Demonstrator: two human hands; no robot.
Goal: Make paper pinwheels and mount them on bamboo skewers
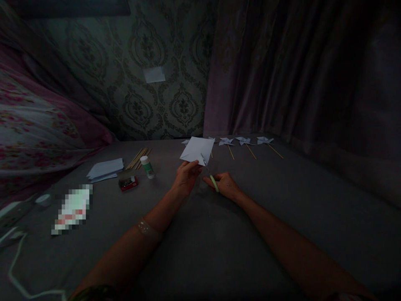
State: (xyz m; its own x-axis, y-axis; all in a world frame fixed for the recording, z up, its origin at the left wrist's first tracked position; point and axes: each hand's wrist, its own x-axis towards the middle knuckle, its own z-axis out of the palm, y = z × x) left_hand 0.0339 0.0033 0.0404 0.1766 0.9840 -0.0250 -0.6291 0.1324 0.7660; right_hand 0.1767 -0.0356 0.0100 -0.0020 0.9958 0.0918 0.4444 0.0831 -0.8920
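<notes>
1. Head view: the left hand (187, 173) pinches the square paper sheet (198, 147) between thumb and fingers, holding it raised over the tabletop (269, 188).
2. The right hand (228, 185) has its fingers wrapped about the green-handled scissors (214, 184). The blades meet the sheet near its lower right corner; their spread cannot be determined.
3. Completed, by appearance: three paper pinwheels (245, 141) on sticks, in a row along the far right. Further white paper shapes show partly behind the sheet.
4. In progress, by judgement: cutting of the held sheet. It is not yet shaped or joined to a stick.
5. Unused, by judgement: the paper stack (105, 169) and loose sticks (138, 159). Beside them are an open red box (128, 183) and a white-capped bottle (148, 168).
6. Markings: the bottle's green label is too small to read; the packet (73, 209) at left is pixelated. No brand is legible.
</notes>
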